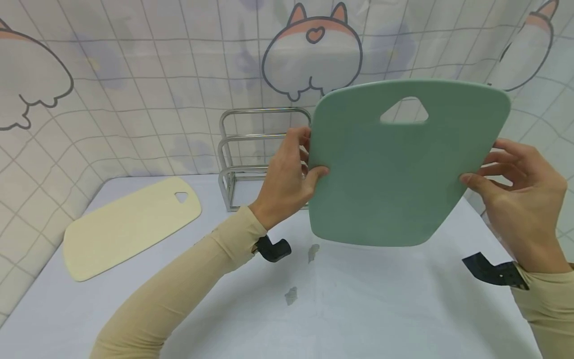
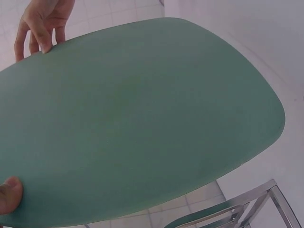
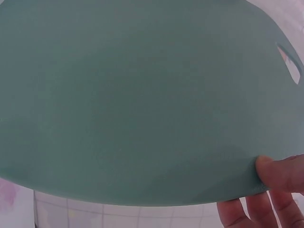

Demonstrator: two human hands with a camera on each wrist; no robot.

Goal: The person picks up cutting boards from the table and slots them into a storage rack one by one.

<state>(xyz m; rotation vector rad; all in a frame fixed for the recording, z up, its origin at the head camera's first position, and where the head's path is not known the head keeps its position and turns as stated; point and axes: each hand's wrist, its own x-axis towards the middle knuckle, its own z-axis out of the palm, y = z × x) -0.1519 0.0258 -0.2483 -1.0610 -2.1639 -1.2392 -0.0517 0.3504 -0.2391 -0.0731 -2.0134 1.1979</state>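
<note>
Head view | cream board [image 1: 130, 230] lying on table [image 1: 381, 299] | metal rack [image 1: 255, 137], right end seemingly hidden | left hand [image 1: 287, 182] pinching green board [image 1: 394, 172] by left edge, raised above table | right hand [image 1: 524, 202] pinching right edge

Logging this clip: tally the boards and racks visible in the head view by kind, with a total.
Boards: 2 (green board, held up; cream board, lying on the table)
Metal racks: 1 (metal rack)
Total: 3
</note>
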